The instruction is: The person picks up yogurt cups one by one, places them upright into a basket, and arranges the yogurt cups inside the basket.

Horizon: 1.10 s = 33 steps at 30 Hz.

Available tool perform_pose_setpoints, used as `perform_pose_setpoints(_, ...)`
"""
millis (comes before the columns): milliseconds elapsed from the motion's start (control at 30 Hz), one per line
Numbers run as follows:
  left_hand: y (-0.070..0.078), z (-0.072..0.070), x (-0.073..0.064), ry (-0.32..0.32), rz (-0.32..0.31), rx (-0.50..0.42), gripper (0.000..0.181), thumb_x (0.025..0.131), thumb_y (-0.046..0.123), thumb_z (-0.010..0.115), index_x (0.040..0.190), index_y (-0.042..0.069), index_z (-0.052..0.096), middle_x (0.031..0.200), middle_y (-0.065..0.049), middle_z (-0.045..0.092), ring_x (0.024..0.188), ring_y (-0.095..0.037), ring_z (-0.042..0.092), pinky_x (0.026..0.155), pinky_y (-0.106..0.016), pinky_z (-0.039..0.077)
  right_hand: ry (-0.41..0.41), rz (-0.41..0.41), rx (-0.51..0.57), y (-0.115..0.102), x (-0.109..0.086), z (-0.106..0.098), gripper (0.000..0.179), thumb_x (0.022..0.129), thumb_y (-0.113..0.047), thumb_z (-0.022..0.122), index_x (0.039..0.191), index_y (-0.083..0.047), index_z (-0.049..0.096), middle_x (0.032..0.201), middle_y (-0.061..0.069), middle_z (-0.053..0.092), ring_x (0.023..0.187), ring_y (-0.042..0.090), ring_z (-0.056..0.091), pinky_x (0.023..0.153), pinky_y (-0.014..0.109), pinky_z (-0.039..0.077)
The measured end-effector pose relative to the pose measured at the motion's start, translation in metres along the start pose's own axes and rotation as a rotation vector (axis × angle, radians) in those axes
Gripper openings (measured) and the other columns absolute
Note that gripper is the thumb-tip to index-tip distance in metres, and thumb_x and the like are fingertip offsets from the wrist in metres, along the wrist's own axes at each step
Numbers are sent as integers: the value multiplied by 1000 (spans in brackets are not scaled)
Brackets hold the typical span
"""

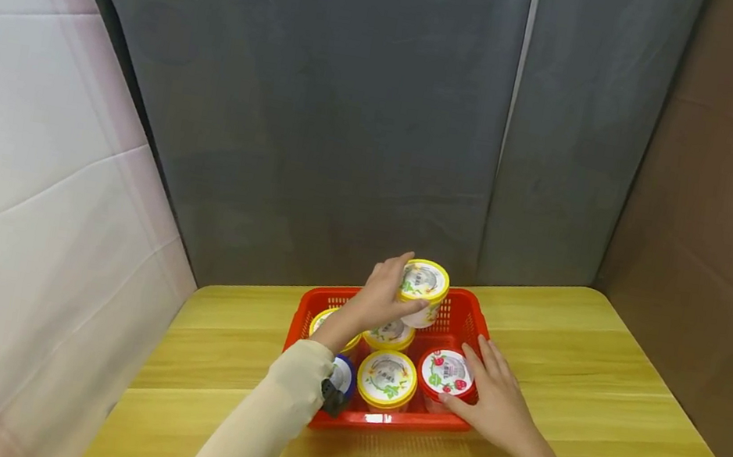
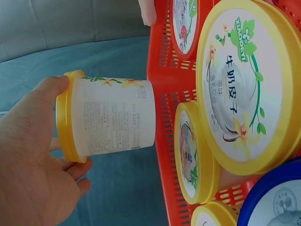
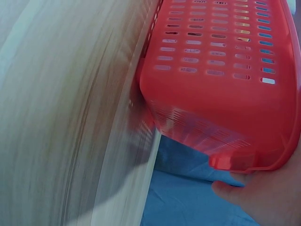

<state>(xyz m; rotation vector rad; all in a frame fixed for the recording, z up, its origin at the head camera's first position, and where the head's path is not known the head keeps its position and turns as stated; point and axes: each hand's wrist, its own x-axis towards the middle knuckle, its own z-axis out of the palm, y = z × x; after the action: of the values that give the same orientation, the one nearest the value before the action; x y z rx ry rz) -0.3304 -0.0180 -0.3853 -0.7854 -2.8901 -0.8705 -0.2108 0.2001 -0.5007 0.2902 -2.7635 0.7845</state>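
My left hand holds a white tub by its yellow lid, above the back of a red slotted basket. In the left wrist view that tub lies sideways to the camera, thumb and fingers around its lid. My right hand is at the basket's right front, fingers spread over the rim around a red-lidded tub. Whether it touches that tub is unclear. Under my left arm sit yellow-lidded tubs and a partly hidden blue-lidded tub.
The basket stands on a wood-grain table. Behind the table hangs a dark grey cloth. White cloth borders the left side and brown cloth the right.
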Motion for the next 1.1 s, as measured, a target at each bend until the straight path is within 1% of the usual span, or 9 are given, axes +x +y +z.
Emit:
perform_pose_setpoints(200, 4, 2, 1, -1, 10, -6, 91, 87, 44, 72, 157, 19, 19, 159, -8, 33, 137, -27, 36, 112, -47, 45, 3, 5, -6, 0, -1, 0, 95, 81, -62, 70, 151, -7, 39, 162, 23, 25, 149, 44, 21, 109, 74, 29)
perform_pose_setpoints(633, 9, 8, 7, -18, 83, 29, 90, 89, 43, 70, 157, 14, 20, 158, -11, 34, 136, -29, 38, 114, -48, 42, 15, 1, -8, -6, -4, -2, 91, 80, -56, 73, 149, -6, 42, 161, 23, 27, 149, 44, 23, 108, 74, 31)
perform_pose_setpoints(867, 9, 13, 10, -42, 79, 29, 91, 88, 44, 70, 157, 15, 19, 158, -10, 35, 137, -29, 37, 114, -48, 41, 17, -3, -11, -10, -3, 1, 91, 80, -56, 73, 149, -6, 43, 161, 23, 27, 149, 44, 23, 109, 73, 31)
perform_pose_setpoints(1100, 7, 21, 13, -57, 83, 44, 91, 88, 44, 71, 158, 14, 20, 158, -12, 35, 139, -30, 37, 114, -47, 42, 23, 0, 5, -12, -5, 2, 91, 80, -56, 73, 149, -5, 42, 162, 23, 26, 149, 44, 23, 109, 72, 31)
